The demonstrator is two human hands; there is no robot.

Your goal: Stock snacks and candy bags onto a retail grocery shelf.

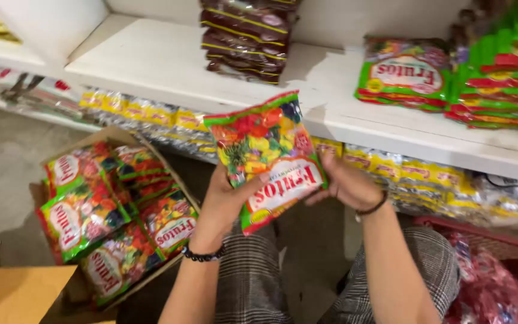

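Both hands are holding up one candy bag (269,157), green-edged with a red and yellow fruit print, in the middle of the view, just in front of the white shelf (169,66). The left hand (226,201) is gripping the bag's near left edge, its thumb lying across the front; its other fingers are going behind the bag and are hidden. The right hand (346,183) is cupping the bag from the right and behind, so most of its fingers are covered too, and only the curled knuckles are showing. The bag is tilting, its top corner leaning far and to the right.

To the near left, a cardboard box (133,139) is sitting on the floor, holding more bags of the same kind (85,213); its near edge is being cut off by a brown flap. On the shelf, a dark stack of packets (247,39) is standing far centre, and a pile of matching green bags (404,75) is lying at the right, with further green packs running out of frame. Under the shelf, a row of yellow packets (427,177) is showing, blurred and hard to make out.
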